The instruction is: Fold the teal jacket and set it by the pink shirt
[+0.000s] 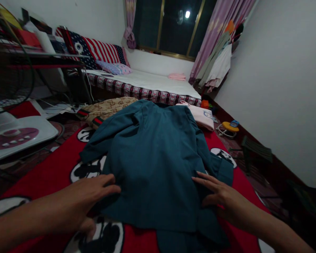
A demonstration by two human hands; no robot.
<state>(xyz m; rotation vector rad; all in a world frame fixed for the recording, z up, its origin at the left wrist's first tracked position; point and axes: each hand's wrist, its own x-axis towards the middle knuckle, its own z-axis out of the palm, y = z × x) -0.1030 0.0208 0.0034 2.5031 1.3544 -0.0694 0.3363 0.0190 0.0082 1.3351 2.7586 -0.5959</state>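
A teal shirt (158, 158) lies on a red blanket (52, 170), collar (162, 104) toward the far edge. Left hand (91, 193) and right hand (218, 193) flank its lower sides, thumbs apart from fingers.

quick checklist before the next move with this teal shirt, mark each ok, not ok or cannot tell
1. Shirt spread on the red blanket: ok.
2. Left hand at one side edge: ok, open.
3. Right hand at the opposite edge: ok, open.
4. Sleeves off the shirt's middle: ok, both at the sides.
5. Near hem even: not ok, more fabric sticks out below it.
6. Underside free of creases: cannot tell, hidden.
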